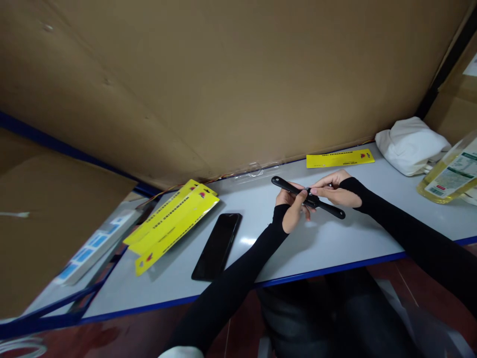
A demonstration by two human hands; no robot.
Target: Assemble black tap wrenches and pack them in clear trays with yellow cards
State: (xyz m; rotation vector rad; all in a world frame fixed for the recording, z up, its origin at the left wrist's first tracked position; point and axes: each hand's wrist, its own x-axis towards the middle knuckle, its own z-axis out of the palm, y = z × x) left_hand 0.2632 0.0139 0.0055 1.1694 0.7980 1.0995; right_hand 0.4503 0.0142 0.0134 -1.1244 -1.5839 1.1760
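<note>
Head view: One black two-handled tool (pixel 312 200) is held in the air above the table (pixel 372 238), near the front edge, to the right of the phone. It lies aslant, one handle pointing to the upper left, the other to the lower right, each with a hole near its end. The left hand (pixel 291 211) grips it near the middle, the thumb on top and other fingers around and beneath. The right hand (pixel 337 190) has its thumb and fingertips drawn close together at the tool's middle; whether they pinch a small part or only press there cannot be told.

Containers: a clear bottle (pixel 443 181) at the right edge contains yellow liquid; its label and the picture's edge hide the fill level. Beside it lies a white cloth bundle (pixel 412 144), contents not visible. At the left, yellow packages (pixel 173 223) printed "WOODWORKING TOOL" overlap; their contents cannot be made out. A single yellow card (pixel 340 158) lies at the rear by the cardboard wall (pixel 238 74). A clear plastic shell (pixel 255 171) lies left of that card.

Also noted: the black phone (pixel 216 246) lies flat right of the packages; a white power strip (pixel 97 246) sits farther left.
</note>
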